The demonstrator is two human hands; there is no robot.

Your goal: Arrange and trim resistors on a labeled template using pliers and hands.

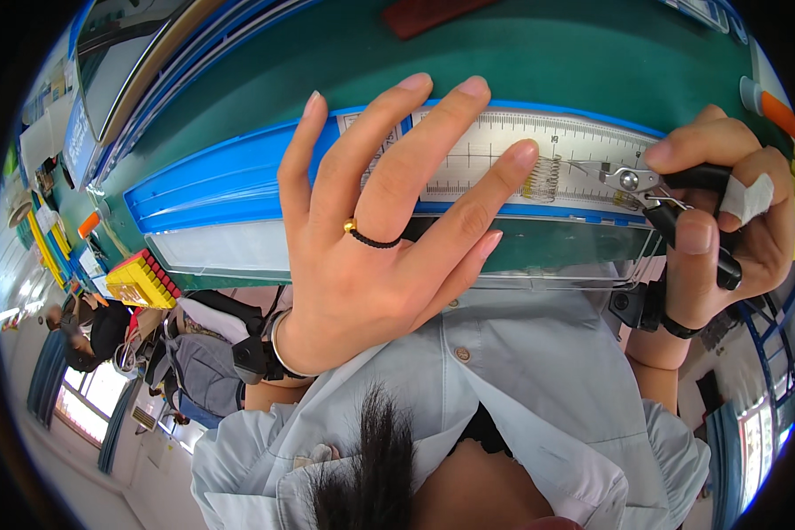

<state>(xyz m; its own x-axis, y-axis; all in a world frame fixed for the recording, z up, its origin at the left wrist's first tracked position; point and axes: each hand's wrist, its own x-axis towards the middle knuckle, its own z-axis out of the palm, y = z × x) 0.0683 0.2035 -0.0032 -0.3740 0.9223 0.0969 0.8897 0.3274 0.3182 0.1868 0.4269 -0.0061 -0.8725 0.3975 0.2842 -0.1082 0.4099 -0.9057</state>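
Note:
My left hand (362, 274) is spread flat over a blue tray (216, 185) with a ruled metal plate (468, 163) in it. Its index fingertip rests at the left side of a small coil spring (548, 179) on the plate. My right hand (724, 212) grips small pliers (629, 180) by their black handles. The plier tips point left, close to the spring's right side; whether they touch it, I cannot tell. A smaller wire coil (628, 201) lies below the plier joint. White tape wraps one right finger.
The tray lies on a green desk (583, 53), with a clear plastic edge (548, 281) along its near side. Books and folders (150, 79) are stacked at the far left. A yellow box (141, 281) stands left; an orange-handled item (776, 113) lies right.

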